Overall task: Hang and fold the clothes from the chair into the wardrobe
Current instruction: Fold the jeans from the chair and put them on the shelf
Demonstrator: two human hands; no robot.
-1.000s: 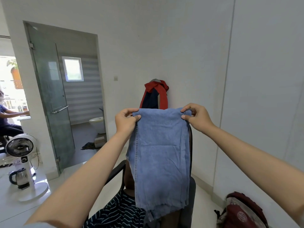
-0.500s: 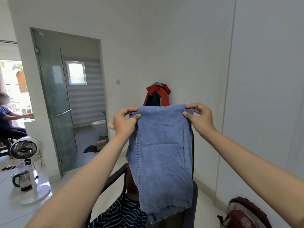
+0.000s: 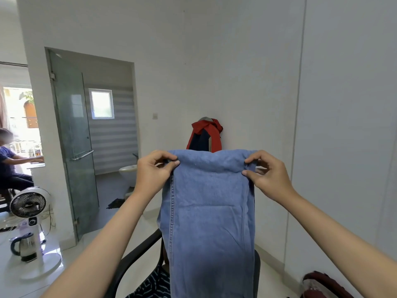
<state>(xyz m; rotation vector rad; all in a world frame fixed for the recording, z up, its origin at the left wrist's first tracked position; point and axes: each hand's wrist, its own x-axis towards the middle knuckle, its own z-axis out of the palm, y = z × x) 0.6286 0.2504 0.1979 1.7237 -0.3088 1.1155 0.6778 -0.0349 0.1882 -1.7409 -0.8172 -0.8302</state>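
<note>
I hold a folded pair of blue jeans up in front of me, hanging straight down. My left hand pinches the top left corner and my right hand pinches the top right corner. Below the jeans stands a black chair, with a dark striped garment lying on its seat. A red and navy jacket hangs over the chair's back, partly hidden by the jeans. The wardrobe is not in view.
A glass door stands open to a bathroom on the left. A white fan and a kettle stand on the floor at far left, near a seated person. A red backpack lies at the lower right by the wall.
The view has tilted upward and the jeans sit a little lower in the frame. Both hands keep pinching the same top corners.
</note>
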